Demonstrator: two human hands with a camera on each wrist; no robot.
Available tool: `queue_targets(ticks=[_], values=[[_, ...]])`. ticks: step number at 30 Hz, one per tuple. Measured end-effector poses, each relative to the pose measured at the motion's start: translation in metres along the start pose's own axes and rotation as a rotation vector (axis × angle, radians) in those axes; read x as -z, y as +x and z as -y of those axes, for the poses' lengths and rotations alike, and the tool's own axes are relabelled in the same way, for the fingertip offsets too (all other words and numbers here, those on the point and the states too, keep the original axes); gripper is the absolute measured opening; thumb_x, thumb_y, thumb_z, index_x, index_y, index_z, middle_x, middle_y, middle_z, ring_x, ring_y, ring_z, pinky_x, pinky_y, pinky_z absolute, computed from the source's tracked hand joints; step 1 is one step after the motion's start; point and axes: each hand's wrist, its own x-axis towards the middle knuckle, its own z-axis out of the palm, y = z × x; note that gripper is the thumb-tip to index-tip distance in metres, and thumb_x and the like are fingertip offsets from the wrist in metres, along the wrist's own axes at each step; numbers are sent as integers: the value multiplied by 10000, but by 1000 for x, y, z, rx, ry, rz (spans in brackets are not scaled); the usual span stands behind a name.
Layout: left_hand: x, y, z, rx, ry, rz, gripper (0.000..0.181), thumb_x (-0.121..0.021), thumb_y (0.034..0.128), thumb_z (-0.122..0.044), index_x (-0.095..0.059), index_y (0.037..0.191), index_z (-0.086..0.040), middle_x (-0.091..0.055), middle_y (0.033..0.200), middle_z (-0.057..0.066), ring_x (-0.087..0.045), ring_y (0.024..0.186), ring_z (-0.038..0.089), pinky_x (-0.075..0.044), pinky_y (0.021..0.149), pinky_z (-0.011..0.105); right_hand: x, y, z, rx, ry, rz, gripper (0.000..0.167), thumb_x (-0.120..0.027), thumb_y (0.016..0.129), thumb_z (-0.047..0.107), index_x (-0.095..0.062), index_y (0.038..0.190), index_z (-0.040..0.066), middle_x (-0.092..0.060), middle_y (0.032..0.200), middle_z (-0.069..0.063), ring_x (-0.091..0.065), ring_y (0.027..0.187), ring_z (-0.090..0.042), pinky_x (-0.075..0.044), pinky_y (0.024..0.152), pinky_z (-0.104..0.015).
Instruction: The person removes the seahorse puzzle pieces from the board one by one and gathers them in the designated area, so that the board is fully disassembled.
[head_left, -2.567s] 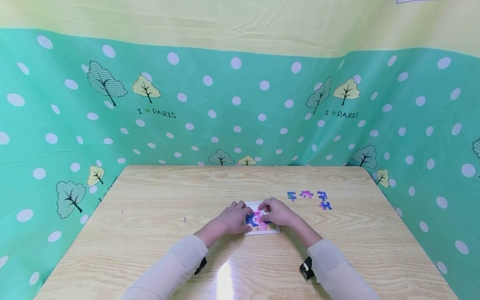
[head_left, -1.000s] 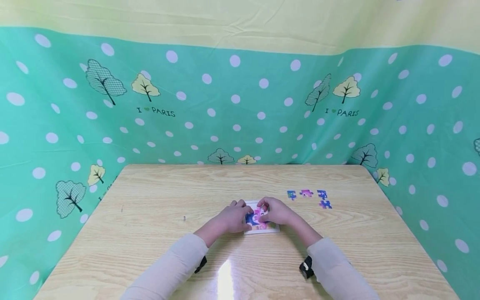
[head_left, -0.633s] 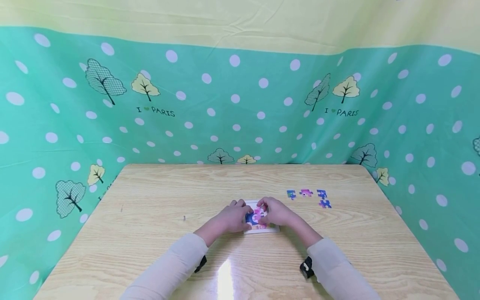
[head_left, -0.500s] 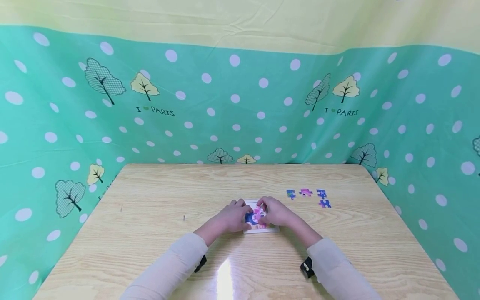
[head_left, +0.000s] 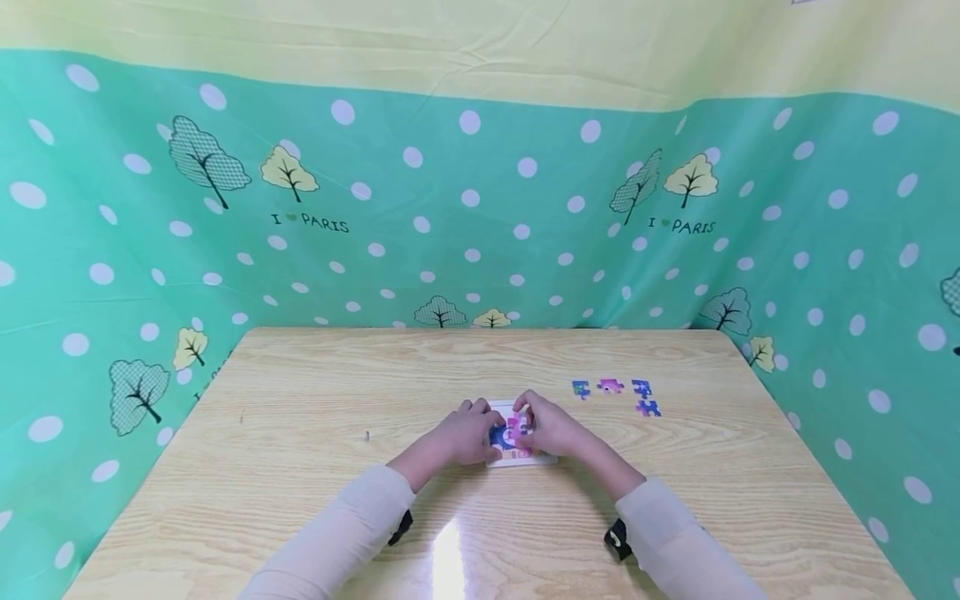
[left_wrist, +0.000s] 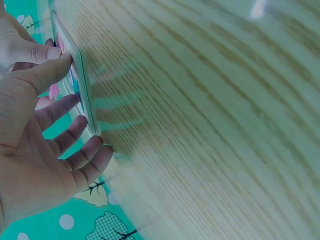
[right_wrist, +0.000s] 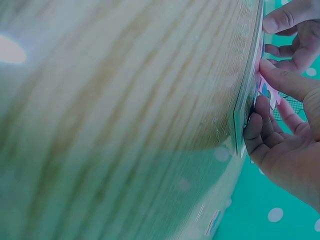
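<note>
Right hand [head_left: 553, 428] pinching a pink, knobby, cardboard-looking jigsaw piece [right_wrist: 273, 94], left hand [head_left: 463, 434] spread; probably light, stiffish (edges only imo).

My left hand [head_left: 468, 433] hides much of the puzzle board's [head_left: 517, 463] nine-o'clock edge, my right hand [head_left: 552, 427] its three-o'clock; prints on loose pieces [head_left: 611, 386], toward two o'clock, are too small to tell.

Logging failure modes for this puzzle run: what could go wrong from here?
The right hand pinches a pink piece that looks tilted; pressed crooked, it may jam.
The left hand touches the tray; uneven pressure could slide it.
Four loose pieces lie beyond the right hand; a wide swing might scatter them.
</note>
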Motion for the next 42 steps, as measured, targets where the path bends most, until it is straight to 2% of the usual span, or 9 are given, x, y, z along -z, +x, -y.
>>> queue_targets(ticks=[13, 26, 42], values=[[-2, 0, -1, 20, 7, -8, 514, -634, 849, -454, -558, 1276, -178, -514, 1203, 57, -458, 1025, 206, -455, 863, 393, 0, -1, 0, 20, 10, -6, 392, -692, 805, 28, -447, 1099, 113, -514, 850, -85, -501, 618, -158, -434, 545, -270], [-8, 0, -3, 14, 68, -89, 404, -597, 872, -459, -575, 1166, -182, -522, 1142, 69, -472, 963, 222, -471, 780, 382, -2, -2, -6, 54, 28, -9, 394, -680, 813, 17, -422, 1087, 130, -524, 883, -95, -526, 623, -153, -454, 557, -266], [-9, -1, -4, 23, 68, -96, 407, -592, 874, -475, -575, 1164, -190, -518, 1157, 70, -466, 971, 224, -450, 756, 358, -2, -6, -3, 63, 48, -41, 389, -700, 792, 5, -427, 1034, 141, -525, 878, -95, -471, 673, -158, -406, 563, -237]])
